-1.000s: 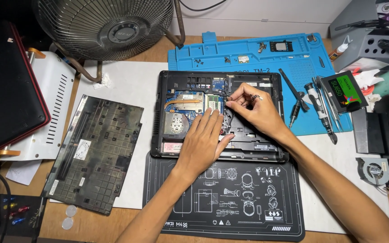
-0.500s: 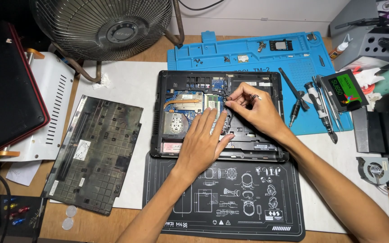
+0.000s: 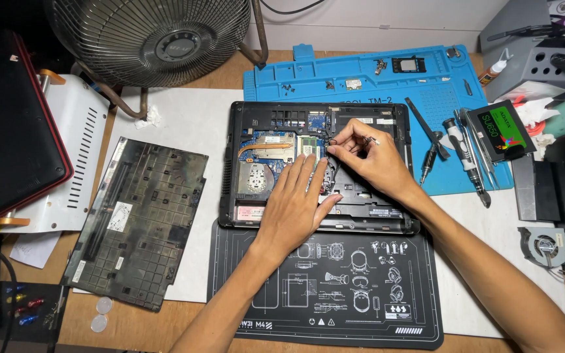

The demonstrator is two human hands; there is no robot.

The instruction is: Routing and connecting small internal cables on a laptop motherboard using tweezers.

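An opened black laptop base [image 3: 246, 216] lies in the middle of the desk with its circuit board, copper heat pipe and fan exposed. My left hand [image 3: 295, 206] rests flat on its inner parts, fingers spread. My right hand [image 3: 364, 157] hovers over the upper middle of the board, with thumb and fingers pinched on a small thin part or tool tip [image 3: 375, 138] that is too small to make out.
The removed bottom cover [image 3: 135, 219] lies left of the laptop. A blue repair mat [image 3: 361, 72] with screws sits behind, screwdrivers [image 3: 465, 153] and a boxed drive [image 3: 498, 131] to the right. A black mat [image 3: 335, 294] lies in front, a metal fan [image 3: 152, 33] at the back left.
My right hand has shifted slightly left over the board and kept its pinch. My left hand has stayed flat on the laptop.
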